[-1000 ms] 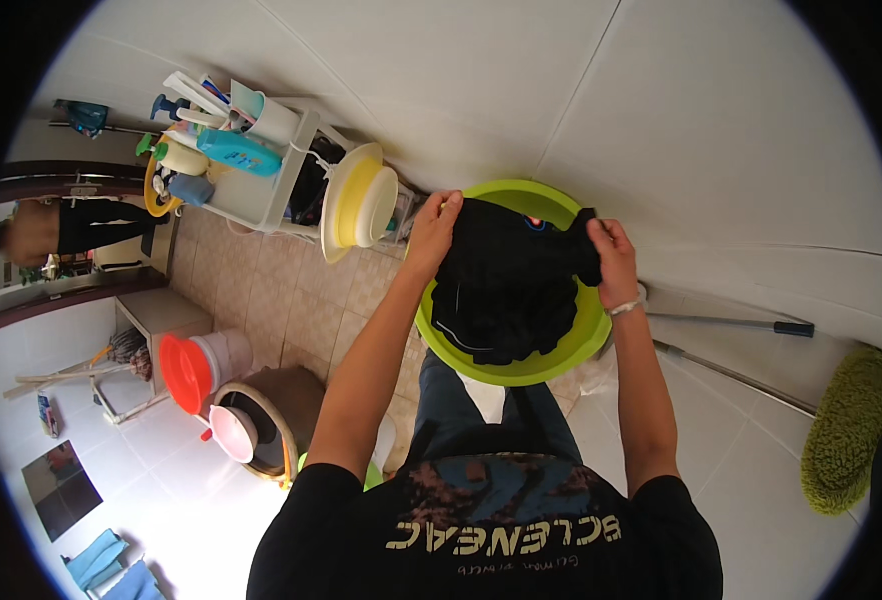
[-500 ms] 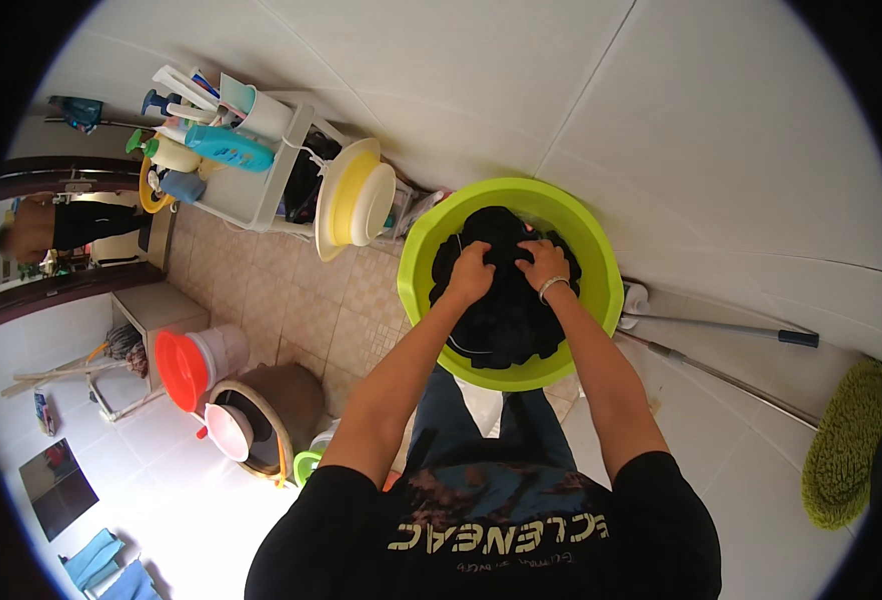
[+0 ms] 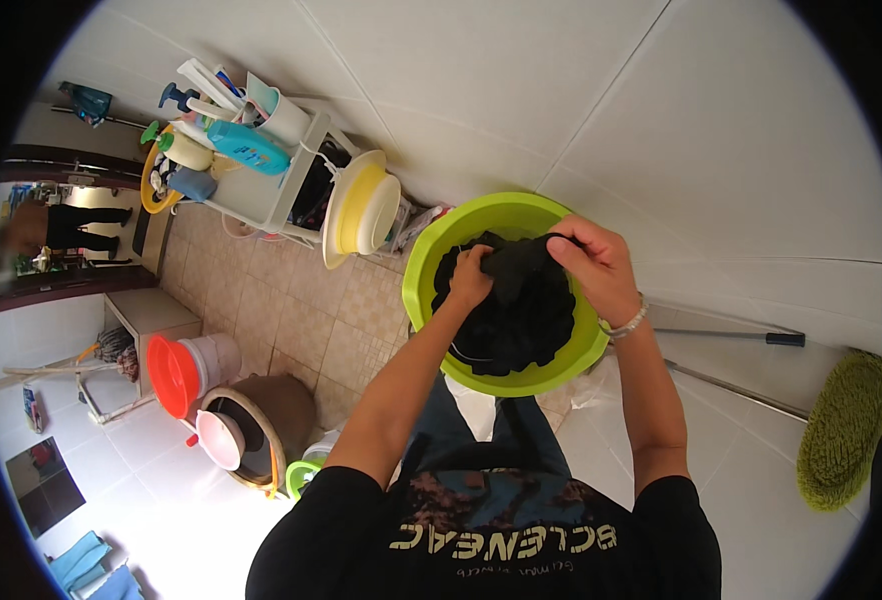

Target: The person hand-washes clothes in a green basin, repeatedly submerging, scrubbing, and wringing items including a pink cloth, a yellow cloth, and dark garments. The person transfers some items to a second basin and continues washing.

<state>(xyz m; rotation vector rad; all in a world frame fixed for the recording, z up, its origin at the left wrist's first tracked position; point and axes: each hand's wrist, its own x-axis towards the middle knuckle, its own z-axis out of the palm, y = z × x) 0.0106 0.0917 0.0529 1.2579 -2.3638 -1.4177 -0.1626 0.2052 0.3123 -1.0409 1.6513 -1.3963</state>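
In front of me a lime-green basin [image 3: 423, 290] holds a heap of black clothing [image 3: 521, 325]. My right hand [image 3: 601, 268], with a bracelet on its wrist, pinches an edge of the black cloth and holds it up above the basin's right rim. A fold of the cloth stretches from there down to the heap. My left hand [image 3: 471, 280] is inside the basin, on the heap's left side, its fingers curled into the black clothing. The garment's kind cannot be made out.
To the left stands a white shelf cart [image 3: 246, 200] with bottles, a yellow-and-white collapsible basin [image 3: 363, 210] leaning on it. A red bucket [image 3: 173, 375] and a large brown vat [image 3: 286, 410] are lower left. A green mop [image 3: 841, 430] lies right. Another person [image 3: 61, 228] stands by the doorway.
My right hand has risen out of the basin toward the right, pulling up a piece of the black cloth. My left hand stays at the heap. The person at the doorway has shifted slightly.
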